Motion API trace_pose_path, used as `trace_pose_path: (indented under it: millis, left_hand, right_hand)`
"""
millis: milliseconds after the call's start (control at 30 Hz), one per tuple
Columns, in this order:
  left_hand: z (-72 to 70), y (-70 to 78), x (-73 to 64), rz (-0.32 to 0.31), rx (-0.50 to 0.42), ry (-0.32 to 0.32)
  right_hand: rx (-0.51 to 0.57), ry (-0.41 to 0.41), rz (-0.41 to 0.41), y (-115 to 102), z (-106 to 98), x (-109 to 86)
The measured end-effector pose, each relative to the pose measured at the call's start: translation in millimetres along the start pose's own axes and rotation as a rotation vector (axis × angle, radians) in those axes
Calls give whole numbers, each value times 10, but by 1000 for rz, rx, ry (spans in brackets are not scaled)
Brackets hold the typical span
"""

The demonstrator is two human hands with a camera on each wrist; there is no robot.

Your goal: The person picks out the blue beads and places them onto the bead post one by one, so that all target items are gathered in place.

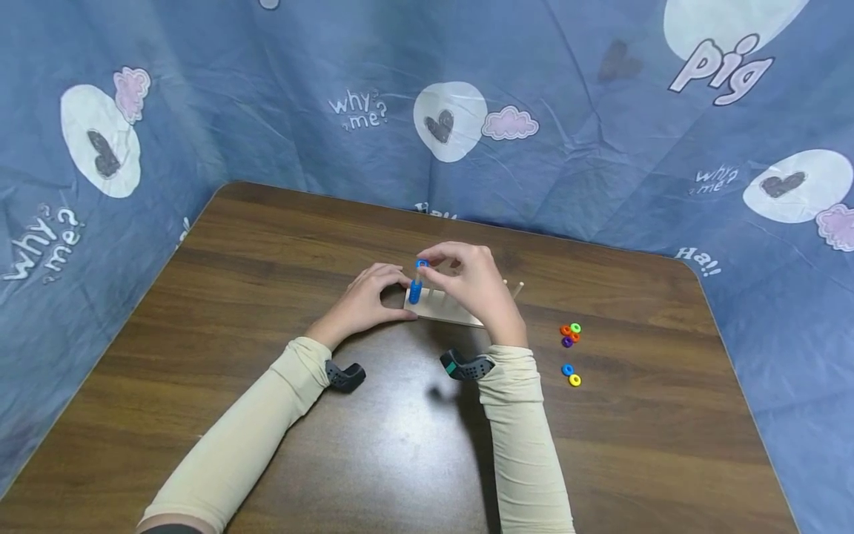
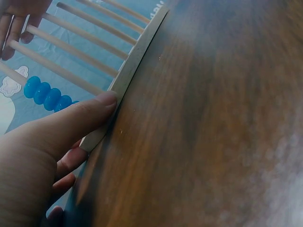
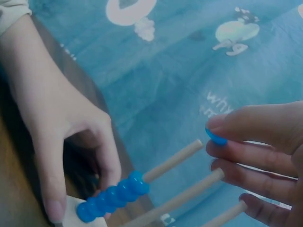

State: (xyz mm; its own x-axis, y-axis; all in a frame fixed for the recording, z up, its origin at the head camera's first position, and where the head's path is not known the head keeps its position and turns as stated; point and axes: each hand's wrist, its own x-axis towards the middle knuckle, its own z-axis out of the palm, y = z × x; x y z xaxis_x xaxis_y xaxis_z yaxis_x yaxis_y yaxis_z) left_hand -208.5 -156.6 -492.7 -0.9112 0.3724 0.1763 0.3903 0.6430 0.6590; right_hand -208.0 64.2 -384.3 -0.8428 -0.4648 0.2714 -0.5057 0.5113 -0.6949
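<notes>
A pale wooden base [image 1: 445, 309] with several upright pegs stands on the table. Its leftmost peg carries a stack of several blue rings [image 1: 415, 292]. My left hand [image 1: 365, 297] grips the left end of this base, thumb along the near edge and fingers behind, as the left wrist view also shows. Between thumb and forefinger my right hand [image 1: 475, 285] pinches a blue ring [image 3: 217, 136], held close to the tip of the stacked peg [image 3: 176, 160] but apart from it. In the head view the right hand hides the middle of the peg row.
Right of the base lie loose rings: a green ring [image 1: 576, 328], orange rings [image 1: 565, 330], a purple ring [image 1: 567, 342], a blue ring [image 1: 567, 369] and a yellow ring [image 1: 575, 380]. A printed blue cloth [image 1: 293, 111] hangs behind the wooden table [image 1: 267, 222].
</notes>
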Motion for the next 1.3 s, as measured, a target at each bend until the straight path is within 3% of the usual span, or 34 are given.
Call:
trace_pose_path:
  millis: [1300]
  left_hand:
    - [3,9,-2,-11,11,-11]
  right_hand:
    - [-39,-4,-13,36,23,-10]
